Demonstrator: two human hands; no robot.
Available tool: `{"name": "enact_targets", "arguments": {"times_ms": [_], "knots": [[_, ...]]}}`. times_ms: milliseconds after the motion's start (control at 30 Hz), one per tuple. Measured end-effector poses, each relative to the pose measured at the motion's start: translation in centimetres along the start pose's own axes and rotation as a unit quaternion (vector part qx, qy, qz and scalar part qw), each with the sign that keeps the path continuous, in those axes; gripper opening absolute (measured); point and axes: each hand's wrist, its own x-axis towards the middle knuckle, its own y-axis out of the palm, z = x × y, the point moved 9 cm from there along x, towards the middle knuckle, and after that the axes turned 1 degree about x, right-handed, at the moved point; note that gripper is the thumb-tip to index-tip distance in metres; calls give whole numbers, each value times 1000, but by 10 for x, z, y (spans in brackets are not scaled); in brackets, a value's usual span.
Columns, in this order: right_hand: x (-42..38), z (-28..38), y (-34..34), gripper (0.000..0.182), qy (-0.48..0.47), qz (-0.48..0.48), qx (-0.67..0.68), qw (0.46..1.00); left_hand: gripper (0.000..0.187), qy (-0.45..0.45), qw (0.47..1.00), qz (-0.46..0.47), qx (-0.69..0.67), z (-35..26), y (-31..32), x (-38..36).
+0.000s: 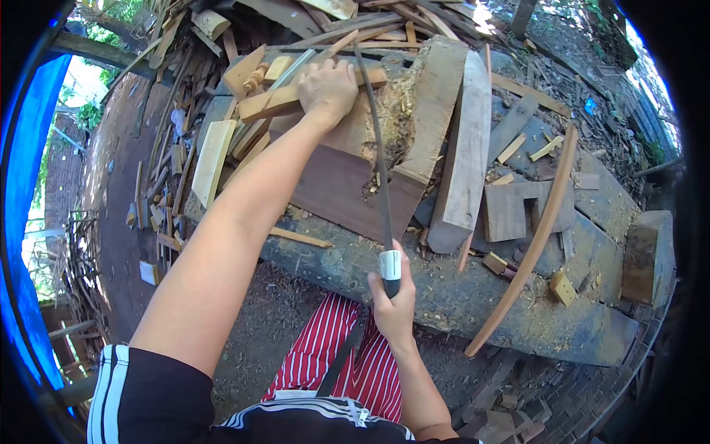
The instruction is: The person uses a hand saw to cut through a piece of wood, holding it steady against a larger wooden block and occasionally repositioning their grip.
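L hand (pixel 327 89) curled over wood block (pixel 270 103), approx 11 o'clock; R hand (pixel 394 307) gripping handle (pixel 391 271) of long tool, blade (pixel 381 159) pointing approx 12, above bench (pixel 318 259) w/ scraps.

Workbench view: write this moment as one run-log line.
left hand on wooden block | right hand grips long tool | curved wooden strip lies on workbench

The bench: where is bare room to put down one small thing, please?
On the bench, mostly bare but dusty: the near edge, between the thin stick and the right hand; the near right corner, between the curved strip, small block and end block. It is crowded along the far side, by the wood pile, and around the left hand.
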Motion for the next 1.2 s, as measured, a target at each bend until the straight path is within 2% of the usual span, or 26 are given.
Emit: {"name": "enact_targets", "arguments": {"times_ms": [167, 333, 433, 533, 600, 700, 767, 833, 867, 900, 933, 1000, 1067, 1133, 1200], "knots": [[-11, 0, -9, 62, -12, 6, 3, 1000, 33, 57, 998, 13, -29, -1, 7, 4], [-41, -3, -13, 61, -31, 26, -7, 999, 34, 45, 999, 20, -18, 3, 6, 4], [9, 14, -5, 60, -39, 19, 19, 999, 34, 53, 998, 13, -21, -3, 6, 4], [56, 23, 14, 60, 14, 44, 29, 999, 33, 55, 998, 10, -13, 0, 5, 6], [57, 21, 17, 61, -33, 18, 25, 999, 32, 61, 998, 6, -21, -1, 6, 5], [-10, -6, -1, 62, -68, 10, -14, 998, 33, 55, 998, 22, -6, -1, 1, 3], [-23, -13, -8, 62, -67, 17, -41, 997, 32, 50, 998, 24, -12, 3, 4, 1], [-7, 3, -7, 62, -31, 33, -37, 998, 31, 49, 998, 24, -23, 0, 4, 3], [15, 14, -3, 63, 15, 43, 19, 999, 31, 46, 998, 18, -27, -1, 2, 4], [43, 16, 4, 61, 1, 38, 35, 999, 31, 53, 998, 11, -23, -2, 1, 2], [73, 24, 12, 61, -53, 25, 6, 998, 31, 62, 998, 5, -16, -2, 0, 2], [101, 35, 25, 60, -62, 19, 12, 998, 30, 60, 998, 2, -13, -2, 0, 4], [97, 31, 28, 60, -51, 16, 20, 998, 29, 59, 998, 4, -16, -1, 2, 2], [72, 34, 25, 60, -84, 7, -10, 996, 27, 108, 993, -16, -41, -4, -3, -2], [71, 37, 30, 61, -84, 2, 1, 996, 26, 102, 994, -13, -35, -5, -4, -2]]}}
